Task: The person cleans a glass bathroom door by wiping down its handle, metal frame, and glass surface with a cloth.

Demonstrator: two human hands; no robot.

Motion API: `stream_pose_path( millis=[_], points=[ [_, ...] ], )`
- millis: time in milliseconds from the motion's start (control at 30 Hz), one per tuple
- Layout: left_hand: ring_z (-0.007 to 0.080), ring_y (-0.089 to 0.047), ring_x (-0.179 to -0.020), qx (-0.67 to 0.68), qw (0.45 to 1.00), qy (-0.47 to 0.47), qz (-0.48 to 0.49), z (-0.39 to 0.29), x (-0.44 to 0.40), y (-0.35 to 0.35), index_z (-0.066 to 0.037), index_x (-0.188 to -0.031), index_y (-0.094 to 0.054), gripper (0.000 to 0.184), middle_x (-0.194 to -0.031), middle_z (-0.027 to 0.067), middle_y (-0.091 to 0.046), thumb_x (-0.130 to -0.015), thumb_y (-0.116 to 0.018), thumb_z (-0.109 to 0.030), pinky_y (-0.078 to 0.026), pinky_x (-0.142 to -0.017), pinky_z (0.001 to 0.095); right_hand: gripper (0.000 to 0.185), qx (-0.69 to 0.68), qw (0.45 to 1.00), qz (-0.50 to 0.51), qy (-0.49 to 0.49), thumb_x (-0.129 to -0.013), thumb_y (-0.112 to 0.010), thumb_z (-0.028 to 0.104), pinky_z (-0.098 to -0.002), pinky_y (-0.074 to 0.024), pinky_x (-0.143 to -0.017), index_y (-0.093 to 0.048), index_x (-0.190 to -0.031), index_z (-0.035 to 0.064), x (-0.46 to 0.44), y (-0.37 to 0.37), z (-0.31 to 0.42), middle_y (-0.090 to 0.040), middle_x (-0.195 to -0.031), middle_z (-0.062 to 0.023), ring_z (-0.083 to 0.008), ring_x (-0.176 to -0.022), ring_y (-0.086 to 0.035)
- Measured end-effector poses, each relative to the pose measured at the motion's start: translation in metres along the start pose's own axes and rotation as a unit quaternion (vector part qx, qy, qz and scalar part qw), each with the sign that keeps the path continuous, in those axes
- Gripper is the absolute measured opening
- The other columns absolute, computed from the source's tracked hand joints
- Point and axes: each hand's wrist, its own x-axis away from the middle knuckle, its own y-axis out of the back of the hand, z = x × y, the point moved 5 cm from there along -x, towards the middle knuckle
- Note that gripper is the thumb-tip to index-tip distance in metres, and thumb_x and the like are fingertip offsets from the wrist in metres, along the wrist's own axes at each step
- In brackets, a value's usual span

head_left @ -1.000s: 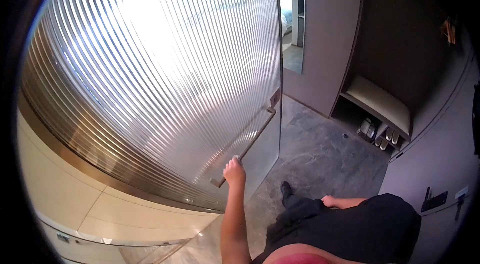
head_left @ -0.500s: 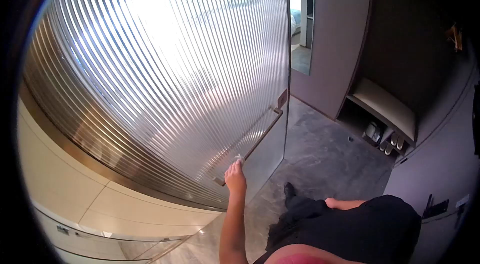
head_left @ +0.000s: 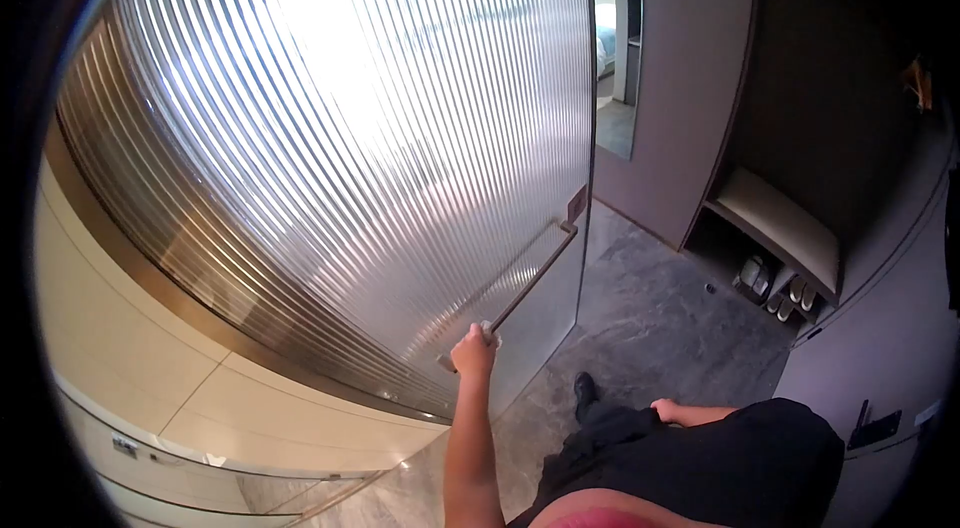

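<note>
At left hand (head_left: pixel 474 353): 1 white wipe (head_left: pixel 491 333), grasped against 1 straight metal handle (head_left: pixel 535 275) | right hand (head_left: pixel 666 411): cannot tell

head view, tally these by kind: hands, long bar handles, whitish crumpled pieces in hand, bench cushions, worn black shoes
Hands: 2 (left hand, right hand)
Long bar handle: 1
Whitish crumpled piece: 1
Bench cushion: 1
Worn black shoe: 1 in sight
Total: 6

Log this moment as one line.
left hand: at handle, holding white wad | right hand: beside black clothes | door: ribbed glass
</note>
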Motion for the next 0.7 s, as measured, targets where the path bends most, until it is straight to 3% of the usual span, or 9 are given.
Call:
stream_pose_path(
  millis=[33,167,333,433,633,700],
  points=[
    [0.0353,-0.068,-0.068,-0.002,0.999,0.027,0.040,-0.005,0.000,0.009,-0.011,-0.087,-0.054,0.034,-0.075,0.0128,-0.069,-0.079,-0.071,-0.040,-0.052,-0.059,0.0482,0.024,0.012,1.000,-0.007,0.013,-0.080,-0.069,0.030,-0.0441,-0.0529,-0.081,-0.072,-0.095,0.0116,-0.002,-0.005,-0.005,-0.072,-0.097,-0.0138,-0.0324,-0.091,-0.068],
    [0.0351,-0.068,-0.073,0.017,0.998,0.024,0.046,-0.006,0.000,0.011,-0.012,-0.092,-0.056,0.041,-0.081,0.0128,-0.070,-0.077,-0.073,-0.046,-0.052,-0.062,0.0479,0.020,0.063,0.995,-0.012,0.082,-0.080,-0.064,0.016,-0.0436,-0.0526,-0.082,-0.071,-0.098,0.0103,-0.029,-0.028,-0.034,-0.072,-0.098,-0.0141,-0.0331,-0.092,-0.068],
    [0.0312,-0.068,-0.090,0.078,0.997,-0.008,0.001,-0.024,0.010,0.041,-0.011,-0.109,-0.061,0.041,-0.096,0.0120,-0.070,-0.085,-0.066,-0.045,-0.053,-0.074,0.0453,0.029,-0.003,1.000,-0.006,0.016,-0.077,-0.071,0.023,-0.0432,-0.0527,-0.082,-0.071,-0.103,0.0099,-0.004,0.000,-0.010,-0.072,-0.101,-0.0148,-0.0330,-0.096,-0.068],
    [0.0286,-0.066,-0.098,0.113,0.991,-0.068,-0.013,-0.013,0.014,0.027,-0.011,-0.115,-0.062,0.034,-0.106,0.0092,-0.070,-0.091,-0.061,-0.035,-0.052,-0.081,0.0429,0.034,-0.035,0.999,-0.008,-0.007,-0.076,-0.074,0.028,-0.0422,-0.0531,-0.082,-0.071,-0.104,0.0090,-0.002,0.015,-0.004,-0.072,-0.102,-0.0146,-0.0321,-0.096,-0.069],
    [0.0288,-0.066,-0.093,0.107,0.979,-0.118,-0.125,-0.016,0.025,0.037,-0.011,-0.109,-0.062,0.022,-0.101,0.0079,-0.069,-0.089,-0.062,-0.021,-0.051,-0.077,0.0424,0.029,-0.030,0.999,-0.022,-0.002,-0.074,-0.075,0.026,-0.0405,-0.0541,-0.077,-0.072,-0.097,0.0078,-0.033,0.039,0.009,-0.073,-0.097,-0.0138,-0.0281,-0.090,-0.070],
    [0.0294,-0.065,-0.093,0.110,0.991,-0.026,-0.066,-0.013,0.025,0.028,-0.011,-0.105,-0.062,0.020,-0.099,0.0091,-0.069,-0.088,-0.063,-0.020,-0.051,-0.077,0.0423,0.025,-0.048,0.998,-0.028,-0.030,-0.074,-0.073,0.024,-0.0398,-0.0541,-0.076,-0.072,-0.094,0.0080,-0.058,0.054,0.010,-0.073,-0.095,-0.0138,-0.0276,-0.089,-0.070]
  ],
)
